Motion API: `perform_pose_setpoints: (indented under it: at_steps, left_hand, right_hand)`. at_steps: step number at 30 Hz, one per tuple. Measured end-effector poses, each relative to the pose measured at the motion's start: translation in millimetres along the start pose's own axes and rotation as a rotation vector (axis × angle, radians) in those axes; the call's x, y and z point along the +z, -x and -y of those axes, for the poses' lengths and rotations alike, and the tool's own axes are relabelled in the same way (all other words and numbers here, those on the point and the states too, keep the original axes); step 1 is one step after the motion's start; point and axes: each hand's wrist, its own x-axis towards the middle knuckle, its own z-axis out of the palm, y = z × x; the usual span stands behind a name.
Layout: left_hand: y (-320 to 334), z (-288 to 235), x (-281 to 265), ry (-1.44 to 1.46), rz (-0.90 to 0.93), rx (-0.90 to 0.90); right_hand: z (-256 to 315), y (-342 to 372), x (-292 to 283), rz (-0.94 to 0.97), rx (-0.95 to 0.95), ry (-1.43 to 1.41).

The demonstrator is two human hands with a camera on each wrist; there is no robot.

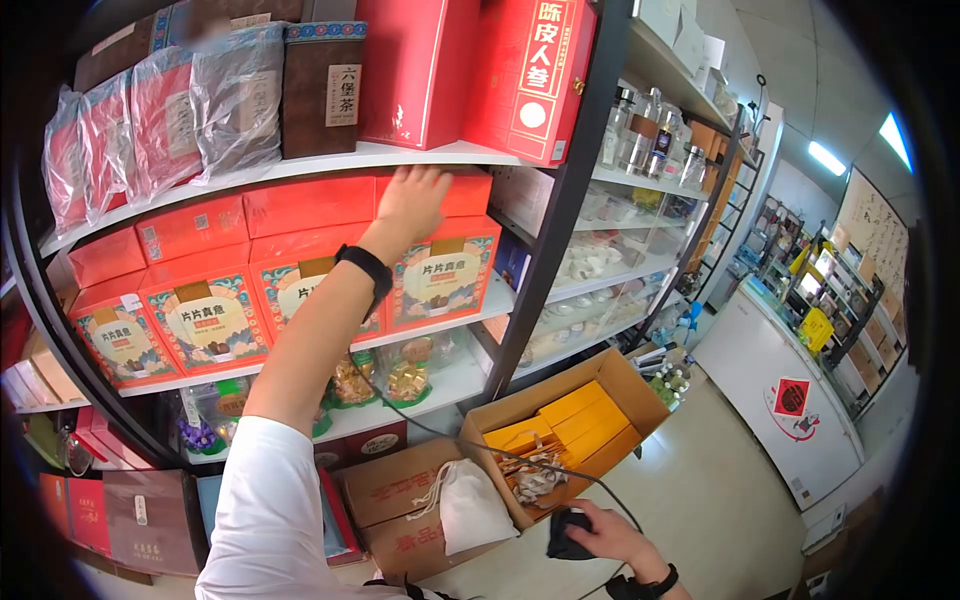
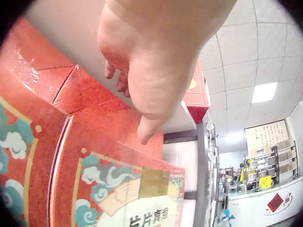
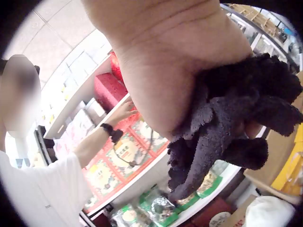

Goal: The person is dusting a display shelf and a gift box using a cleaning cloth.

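Note:
My left hand reaches over the row of red gift boxes on the middle shelf, under the shelf board above. Its fingers extend toward the back along the top of the rightmost box; in the left wrist view the thumb points down at that box's upper face. Low on the right, away from the shelves, my right hand grips a bunched dark cloth. The cloth is fuzzy, and its folds hang out below the palm in the right wrist view.
Wrapped tea boxes and tall red boxes stand on the shelf above. Bagged goods sit below. On the floor are an open carton with yellow boxes and a white drawstring bag. A black cable hangs between my arms.

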Motion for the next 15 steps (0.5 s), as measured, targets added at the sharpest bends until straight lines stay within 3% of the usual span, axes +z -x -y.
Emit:
perform_pose_setpoints:
  at_steps: [3, 5, 6, 9, 10, 13, 14, 15]
  left_hand:
    - [6, 6, 16, -0.031, -0.009, -0.169]
    - [6, 7, 18, -0.044, 0.010, -0.173]
    - [6, 7, 18, -0.055, 0.021, -0.181]
    - [7, 5, 10, -0.073, 0.062, -0.191]
    - [8, 3, 5, -0.077, 0.077, -0.193]
    - [11, 3, 5, -0.057, 0.020, -0.200]
    - [12, 5, 6, -0.067, 0.010, -0.190]
    - [12, 6, 5, -0.076, -0.003, -0.180]
  right_hand:
    - [50, -9, -5, 0.099, -0.107, 0.102]
    - [61, -16, 1, 0.125, -0.254, 0.172]
    - [73, -19, -2, 0.247, -0.228, 0.218]
    - [78, -31, 10, 0.460, -0.385, 0.061]
    - [84, -32, 9, 0.556, -0.354, -0.041]
    - [77, -46, 16, 0.470, -0.517, -0.188]
    - [79, -49, 14, 0.326, -0.605, -0.217]
    - [78, -56, 9, 0.290, -0.566, -0.235]
